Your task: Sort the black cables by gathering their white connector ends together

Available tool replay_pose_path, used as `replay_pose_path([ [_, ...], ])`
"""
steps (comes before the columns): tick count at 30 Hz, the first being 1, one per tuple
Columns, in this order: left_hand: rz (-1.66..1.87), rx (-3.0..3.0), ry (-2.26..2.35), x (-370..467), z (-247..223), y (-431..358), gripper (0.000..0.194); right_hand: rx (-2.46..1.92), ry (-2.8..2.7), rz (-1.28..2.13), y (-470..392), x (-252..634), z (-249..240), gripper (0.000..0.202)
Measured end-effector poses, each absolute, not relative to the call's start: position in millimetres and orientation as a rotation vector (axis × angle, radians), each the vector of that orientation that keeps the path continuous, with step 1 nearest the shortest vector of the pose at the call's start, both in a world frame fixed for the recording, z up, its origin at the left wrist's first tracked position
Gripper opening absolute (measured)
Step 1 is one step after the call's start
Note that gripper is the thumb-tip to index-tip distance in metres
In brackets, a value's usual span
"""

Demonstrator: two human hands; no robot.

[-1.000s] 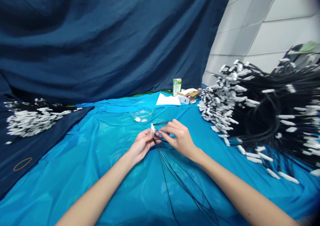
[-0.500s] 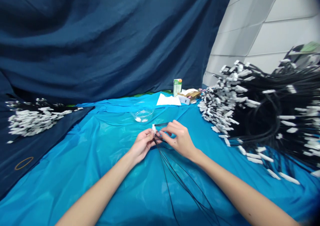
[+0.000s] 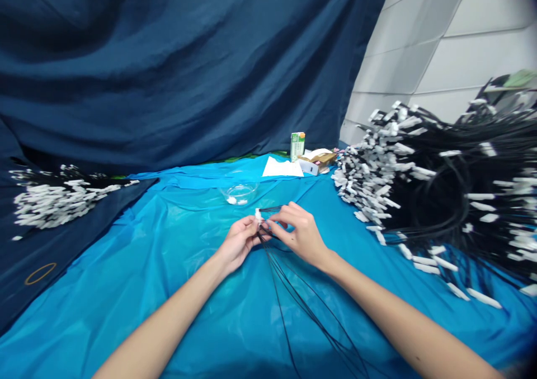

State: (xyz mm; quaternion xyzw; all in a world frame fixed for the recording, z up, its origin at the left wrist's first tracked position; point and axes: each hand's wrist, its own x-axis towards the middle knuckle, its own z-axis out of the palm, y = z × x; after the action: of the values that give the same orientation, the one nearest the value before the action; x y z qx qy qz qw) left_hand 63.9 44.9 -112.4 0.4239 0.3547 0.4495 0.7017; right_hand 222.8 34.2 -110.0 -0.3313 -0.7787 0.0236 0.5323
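Near the middle of the blue sheet, my left hand (image 3: 240, 242) pinches a small white connector (image 3: 258, 215) between thumb and fingers. Just to its right, my right hand (image 3: 301, 232) is closed on thin black wires (image 3: 271, 209) that run from the connector. The fingertips of both hands almost meet, and they partly cover where wire and connector join. More black wires (image 3: 302, 303) trail from below the hands toward the lower right, over the sheet.
A clear round dish (image 3: 247, 191) with white pieces lies beyond my hands. White paper (image 3: 282, 167), a green-and-white box (image 3: 297, 146) and an open carton (image 3: 318, 160) sit farther back. White-ended black wires heap up at right (image 3: 432, 188) and left (image 3: 59, 202).
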Motion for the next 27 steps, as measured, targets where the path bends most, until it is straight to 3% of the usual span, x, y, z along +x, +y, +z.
replay_pose_path([
  [27,0.968,0.947,0.772,65.0,-112.8,40.3,0.027,-0.757,-1.889,0.059,34.7,223.6,-109.0,0.015],
])
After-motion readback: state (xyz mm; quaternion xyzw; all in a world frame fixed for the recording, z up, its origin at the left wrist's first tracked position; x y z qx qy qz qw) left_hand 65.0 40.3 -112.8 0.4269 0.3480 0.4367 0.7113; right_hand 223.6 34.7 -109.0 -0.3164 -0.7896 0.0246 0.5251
